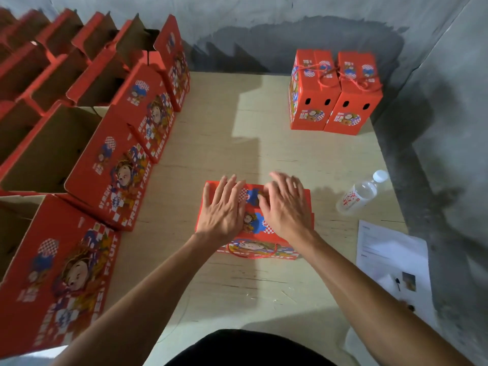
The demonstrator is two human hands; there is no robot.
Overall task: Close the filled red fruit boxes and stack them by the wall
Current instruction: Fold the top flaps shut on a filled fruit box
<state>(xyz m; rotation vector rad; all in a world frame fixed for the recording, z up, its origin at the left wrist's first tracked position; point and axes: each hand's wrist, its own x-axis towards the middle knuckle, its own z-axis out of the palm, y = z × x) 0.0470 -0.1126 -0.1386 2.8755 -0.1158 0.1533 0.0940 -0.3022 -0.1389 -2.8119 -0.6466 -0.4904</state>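
Box (254, 228) lid | I see 2 hands, left (223, 210) and right (284, 207), fingers flat, spread | press evenly, seat flaps squarely.

Dim room; a bright patch falls across the tabletop (245, 122), dark shadows pool along the wall (330, 35), the right hand (286, 204) blurs, and edges bend wide-angle.

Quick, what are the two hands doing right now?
Left hand: open, fingers straight, pressing flat on the red box.
Right hand: open, pressing on the same box.
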